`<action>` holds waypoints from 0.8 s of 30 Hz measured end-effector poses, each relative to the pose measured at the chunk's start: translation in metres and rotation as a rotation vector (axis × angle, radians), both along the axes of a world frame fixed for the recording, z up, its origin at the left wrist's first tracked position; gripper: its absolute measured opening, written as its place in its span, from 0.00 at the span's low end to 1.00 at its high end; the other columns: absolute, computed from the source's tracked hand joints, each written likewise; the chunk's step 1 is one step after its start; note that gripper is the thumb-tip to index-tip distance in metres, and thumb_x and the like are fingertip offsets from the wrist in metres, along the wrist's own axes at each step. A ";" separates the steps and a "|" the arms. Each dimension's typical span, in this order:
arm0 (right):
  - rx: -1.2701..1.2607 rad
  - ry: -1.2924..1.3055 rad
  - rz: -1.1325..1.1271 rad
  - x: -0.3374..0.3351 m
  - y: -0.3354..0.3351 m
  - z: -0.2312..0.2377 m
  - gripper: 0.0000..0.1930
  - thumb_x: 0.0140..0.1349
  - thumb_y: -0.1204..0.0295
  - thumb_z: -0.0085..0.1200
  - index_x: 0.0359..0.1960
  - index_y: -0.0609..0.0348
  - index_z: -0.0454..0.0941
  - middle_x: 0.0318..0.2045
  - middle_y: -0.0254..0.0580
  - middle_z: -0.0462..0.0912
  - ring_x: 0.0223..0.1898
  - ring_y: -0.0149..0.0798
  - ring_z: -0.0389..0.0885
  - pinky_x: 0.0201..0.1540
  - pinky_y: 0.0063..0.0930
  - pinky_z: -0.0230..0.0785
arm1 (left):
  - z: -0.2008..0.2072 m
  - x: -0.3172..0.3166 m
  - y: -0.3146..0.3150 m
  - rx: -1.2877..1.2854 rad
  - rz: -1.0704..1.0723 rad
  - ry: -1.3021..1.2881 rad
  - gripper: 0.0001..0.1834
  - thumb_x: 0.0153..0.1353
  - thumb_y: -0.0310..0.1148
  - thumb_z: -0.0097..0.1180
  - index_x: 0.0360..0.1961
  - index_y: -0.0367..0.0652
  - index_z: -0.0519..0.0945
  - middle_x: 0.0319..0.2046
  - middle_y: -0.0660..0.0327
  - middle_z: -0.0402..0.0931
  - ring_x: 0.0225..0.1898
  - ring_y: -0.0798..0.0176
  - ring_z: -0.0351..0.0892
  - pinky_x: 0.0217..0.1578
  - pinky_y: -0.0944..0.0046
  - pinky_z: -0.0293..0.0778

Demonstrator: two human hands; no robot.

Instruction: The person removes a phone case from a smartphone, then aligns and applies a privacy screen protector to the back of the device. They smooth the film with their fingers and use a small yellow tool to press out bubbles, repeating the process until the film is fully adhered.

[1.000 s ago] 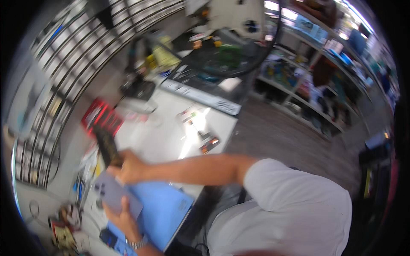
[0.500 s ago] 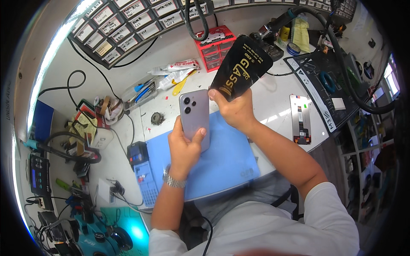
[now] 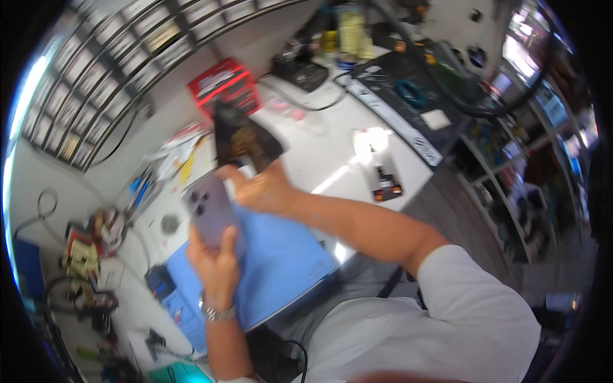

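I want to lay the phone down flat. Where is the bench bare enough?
The blue mat is bare right of the left hand, below the right hand. White bench is also free between the black packet and the small dark device. The left end, with cables and tools, is crowded.

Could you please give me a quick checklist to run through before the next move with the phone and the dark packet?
1. Left hand has the purple phone in its grip, back with lenses facing up: ok.
2. Right hand holds the dark flat packet above the desk: ok.
3. Blue mat lies under both hands with bare space: ok.
4. Packet opened or sealed: cannot tell, the picture is blurred.
5. Phone screen condition: cannot tell, it faces away.
6. Small dark device on the white desk sits apart from the hands: ok.
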State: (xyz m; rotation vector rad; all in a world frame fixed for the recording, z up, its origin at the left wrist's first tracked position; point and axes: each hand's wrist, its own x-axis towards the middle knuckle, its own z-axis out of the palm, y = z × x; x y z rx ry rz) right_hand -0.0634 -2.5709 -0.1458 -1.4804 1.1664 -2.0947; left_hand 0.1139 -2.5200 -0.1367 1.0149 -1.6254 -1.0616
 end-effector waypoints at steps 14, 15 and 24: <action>0.322 -0.064 0.305 -0.013 -0.002 0.014 0.06 0.50 0.84 0.60 0.31 0.70 0.76 0.29 0.51 0.78 0.34 0.45 0.77 0.38 0.39 0.68 | 0.005 0.001 -0.015 0.000 0.056 -0.022 0.32 0.58 0.26 0.74 0.61 0.27 0.73 0.52 0.42 0.79 0.48 0.51 0.80 0.53 0.49 0.79; 0.327 -0.117 0.323 -0.013 0.000 0.017 0.06 0.51 0.82 0.61 0.32 0.70 0.78 0.30 0.51 0.80 0.35 0.45 0.79 0.39 0.39 0.69 | 0.007 0.003 -0.017 0.002 0.046 0.013 0.33 0.58 0.26 0.74 0.61 0.27 0.72 0.52 0.42 0.79 0.48 0.51 0.80 0.52 0.49 0.79; 0.507 0.506 0.693 -0.018 0.005 0.020 0.11 0.51 0.70 0.72 0.29 0.68 0.87 0.27 0.52 0.89 0.32 0.44 0.88 0.36 0.36 0.77 | 0.023 0.024 -0.027 0.112 0.056 0.415 0.32 0.58 0.18 0.64 0.64 0.30 0.69 0.54 0.41 0.76 0.48 0.46 0.82 0.49 0.48 0.84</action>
